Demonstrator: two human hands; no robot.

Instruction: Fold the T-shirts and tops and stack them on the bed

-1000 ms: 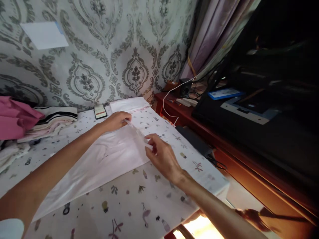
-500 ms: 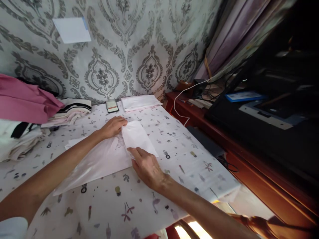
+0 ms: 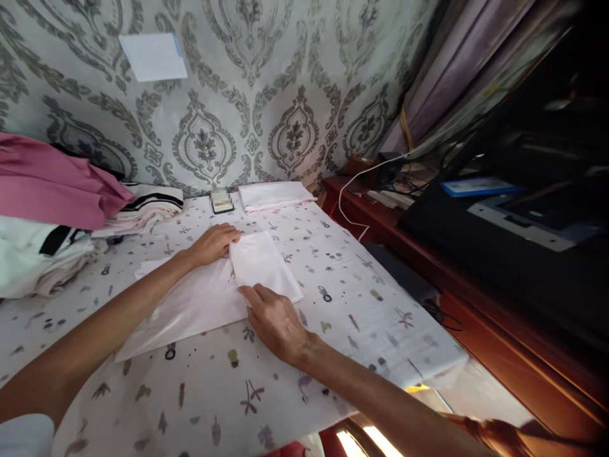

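Note:
A white cloth point(image 3: 204, 301) lies partly spread, and its right end is folded over into a flat panel point(image 3: 261, 257). At the far corner of that fold my left hand point(image 3: 214, 244) is closed on the cloth, its fingertips at the crease. My right hand point(image 3: 276, 320) pinches the near corner of the same fold, thumb and fingers pressed together on the fabric. The left part of the cloth runs out flat beneath my left forearm, which hides some of it.
The patterned sheet point(image 3: 333, 330) covers the surface. Piled clothes point(image 3: 57, 184) are at left. A phone-like object point(image 3: 222, 203) and a folded white cloth point(image 3: 276, 195) lie by the wall. A red-brown cabinet point(image 3: 380, 206) with a white cable point(image 3: 340, 197) stands at right.
The folded panel has shifted slightly left, with both hands still holding its corners. The camera view has turned a little to the left.

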